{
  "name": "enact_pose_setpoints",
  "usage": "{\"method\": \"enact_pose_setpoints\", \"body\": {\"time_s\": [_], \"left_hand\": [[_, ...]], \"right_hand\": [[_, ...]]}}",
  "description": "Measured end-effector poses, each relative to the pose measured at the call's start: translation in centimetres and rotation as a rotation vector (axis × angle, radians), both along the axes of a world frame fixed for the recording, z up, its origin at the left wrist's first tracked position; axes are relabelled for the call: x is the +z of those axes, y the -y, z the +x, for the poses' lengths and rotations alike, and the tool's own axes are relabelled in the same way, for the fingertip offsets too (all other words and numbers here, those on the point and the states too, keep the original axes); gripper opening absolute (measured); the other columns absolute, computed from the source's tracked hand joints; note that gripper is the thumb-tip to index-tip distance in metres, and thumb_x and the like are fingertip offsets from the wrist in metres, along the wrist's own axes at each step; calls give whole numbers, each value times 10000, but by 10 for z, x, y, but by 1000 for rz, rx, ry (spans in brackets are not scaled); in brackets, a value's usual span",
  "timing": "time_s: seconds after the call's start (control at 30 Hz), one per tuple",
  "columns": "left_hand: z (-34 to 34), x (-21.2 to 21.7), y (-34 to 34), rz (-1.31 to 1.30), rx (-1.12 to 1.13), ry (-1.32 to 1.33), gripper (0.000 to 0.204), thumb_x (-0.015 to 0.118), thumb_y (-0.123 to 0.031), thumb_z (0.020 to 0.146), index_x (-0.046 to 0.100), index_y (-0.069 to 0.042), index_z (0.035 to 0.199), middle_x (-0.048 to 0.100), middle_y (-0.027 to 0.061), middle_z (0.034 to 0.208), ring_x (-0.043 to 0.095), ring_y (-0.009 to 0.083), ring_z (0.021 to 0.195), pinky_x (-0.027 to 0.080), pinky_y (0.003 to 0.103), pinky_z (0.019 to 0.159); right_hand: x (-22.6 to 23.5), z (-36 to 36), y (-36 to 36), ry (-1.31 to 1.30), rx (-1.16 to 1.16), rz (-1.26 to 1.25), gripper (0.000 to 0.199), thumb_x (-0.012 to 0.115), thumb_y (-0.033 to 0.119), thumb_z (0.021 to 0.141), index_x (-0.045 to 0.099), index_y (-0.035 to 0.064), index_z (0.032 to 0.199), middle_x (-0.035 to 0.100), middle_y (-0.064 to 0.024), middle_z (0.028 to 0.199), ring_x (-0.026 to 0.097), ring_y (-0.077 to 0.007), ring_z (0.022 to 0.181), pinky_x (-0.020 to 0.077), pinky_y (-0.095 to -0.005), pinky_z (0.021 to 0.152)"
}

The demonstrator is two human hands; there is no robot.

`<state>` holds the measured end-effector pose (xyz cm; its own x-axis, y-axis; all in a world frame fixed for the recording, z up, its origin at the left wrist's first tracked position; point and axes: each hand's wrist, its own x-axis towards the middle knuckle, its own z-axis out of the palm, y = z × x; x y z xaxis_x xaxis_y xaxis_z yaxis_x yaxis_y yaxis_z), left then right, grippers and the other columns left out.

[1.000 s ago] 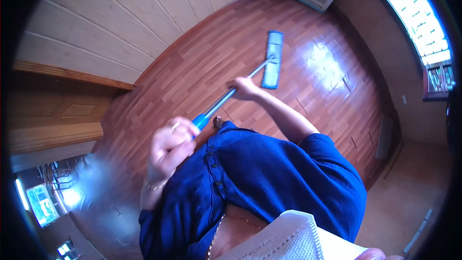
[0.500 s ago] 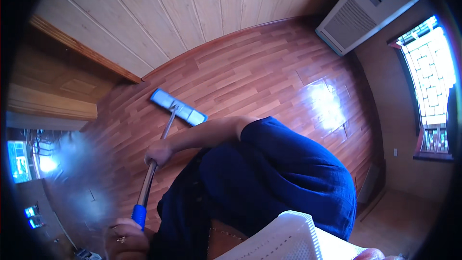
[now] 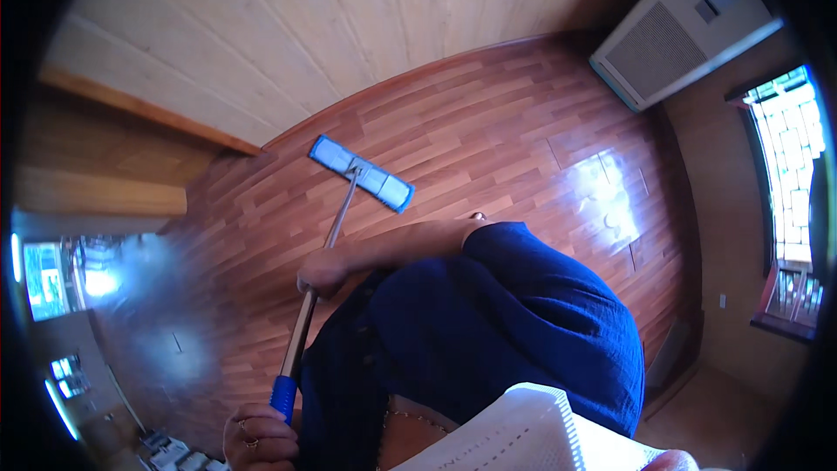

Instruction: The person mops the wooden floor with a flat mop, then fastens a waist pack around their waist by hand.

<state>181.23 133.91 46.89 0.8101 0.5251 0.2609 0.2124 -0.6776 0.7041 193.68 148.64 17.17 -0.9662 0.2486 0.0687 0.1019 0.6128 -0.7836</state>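
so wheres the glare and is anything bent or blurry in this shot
Head view: window light glares on the wood floor; the fisheye bends the wall boards and darkens the rim; the lower-left corner is smeared; the mop stays fairly sharp.

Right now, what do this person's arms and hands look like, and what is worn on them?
Both are bare hands with no gloves. The left hand wears rings on its fingers. The right hand shows no ring that I can make out; its forearm is bare up to a loose dark blue sleeve.
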Motion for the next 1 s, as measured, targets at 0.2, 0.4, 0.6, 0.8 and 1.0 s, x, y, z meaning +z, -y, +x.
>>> {"method": "enact_pose_setpoints", "body": {"time_s": [0.2, 0.4, 0.6, 0.8, 1.0], "left_hand": [[92, -22, -79, -36, -269, 50, 206, 650, -246, 770, 515, -133, 663, 599, 3, 682, 614, 176, 675, 479, 371, 667], [218, -74, -169, -96, -496, 344, 353, 745, -353, 738, 504, -125, 620, 545, 12, 606, 539, 191, 584, 429, 376, 653], [363, -85, -224, -234, -768, 190, 308, 790, -254, 631, 546, -69, 596, 546, 49, 672, 568, 246, 706, 415, 429, 757], [472, -110, -234, -380, -847, 121, 266, 776, -139, 622, 512, -115, 602, 597, 25, 689, 625, 233, 791, 384, 436, 919], [531, -126, -202, -333, -991, 178, 258, 729, -91, 654, 481, -128, 592, 593, 0, 638, 641, 209, 746, 395, 403, 893]], "right_hand": [[-8, 156, -33, 35, -387, 11, 133, 623, 240, 682, 637, 119, 734, 634, -131, 689, 626, -362, 703, 486, -478, 624], [-29, 316, -70, 51, -760, 77, 156, 621, 248, 645, 587, 98, 671, 596, -146, 636, 604, -372, 657, 475, -474, 576], [-49, 476, -67, 136, -1119, 91, 127, 606, 222, 612, 603, 99, 644, 595, -160, 633, 604, -366, 648, 486, -450, 579], [-76, 588, -9, 79, -1545, 218, 91, 598, 157, 587, 564, 77, 614, 585, -147, 624, 596, -362, 630, 469, -436, 563], [-74, 618, 90, 186, -1906, 103, 150, 644, 184, 638, 559, 65, 599, 588, -149, 626, 598, -356, 628, 475, -422, 566]]}}
